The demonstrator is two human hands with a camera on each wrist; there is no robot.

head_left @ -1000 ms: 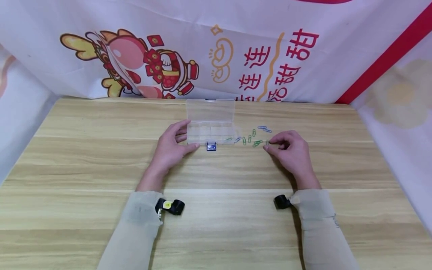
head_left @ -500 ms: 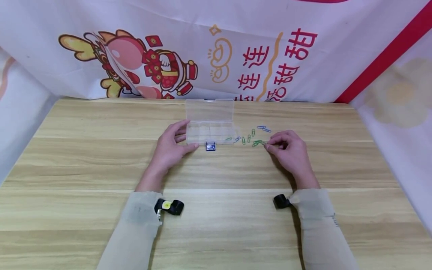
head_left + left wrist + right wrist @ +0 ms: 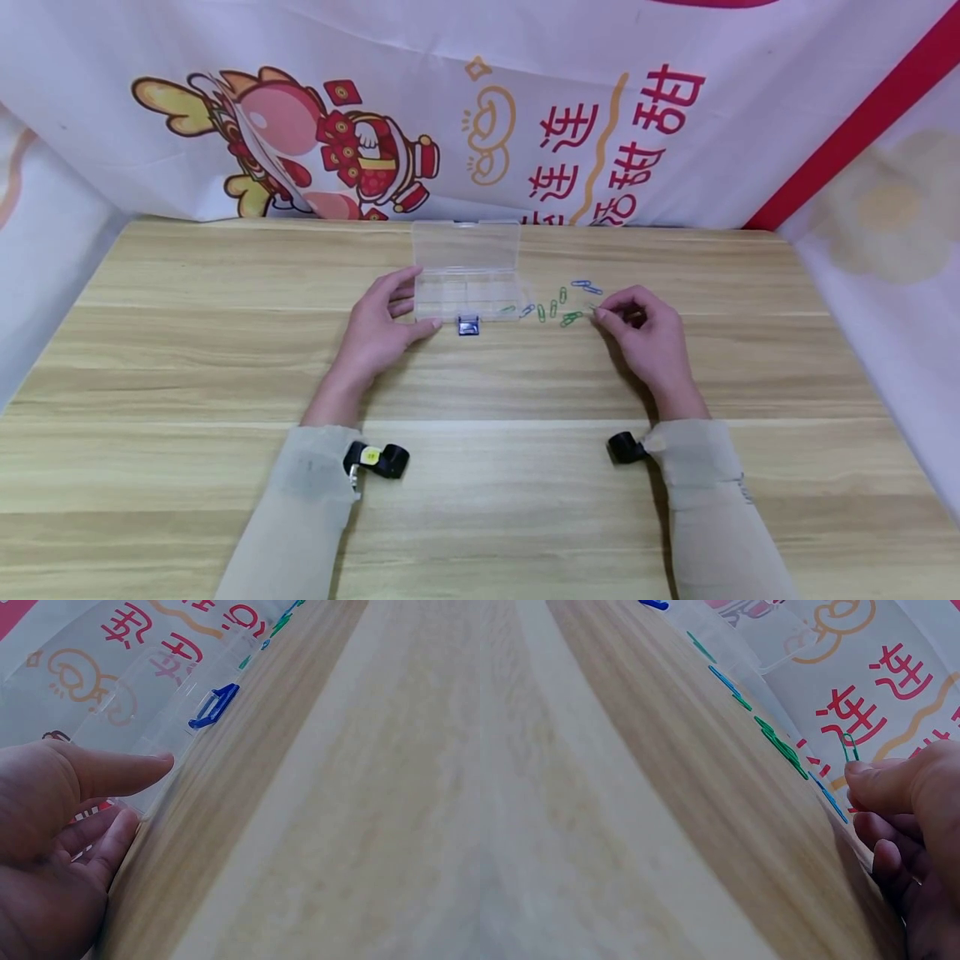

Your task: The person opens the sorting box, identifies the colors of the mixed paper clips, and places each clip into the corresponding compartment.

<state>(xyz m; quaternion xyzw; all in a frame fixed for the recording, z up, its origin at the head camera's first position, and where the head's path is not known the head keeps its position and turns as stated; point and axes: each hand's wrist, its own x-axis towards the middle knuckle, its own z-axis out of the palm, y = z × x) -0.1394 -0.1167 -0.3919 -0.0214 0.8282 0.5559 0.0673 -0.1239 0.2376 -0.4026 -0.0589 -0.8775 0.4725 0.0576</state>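
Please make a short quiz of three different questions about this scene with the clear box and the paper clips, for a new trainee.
1. True or false: the right hand pinches a green paper clip.
2. What does the left hand touch? A) clear box B) the banner C) a paper clip
3. Fill in: the box's latch is ____ in colour.

Key: 1 true; 2 A; 3 blue.

A green paper clip is pinched upright at the fingertips of the right hand, just right of the loose clips scattered beside the clear plastic compartment box. The box lies open, lid raised, its left end touched by the left hand.
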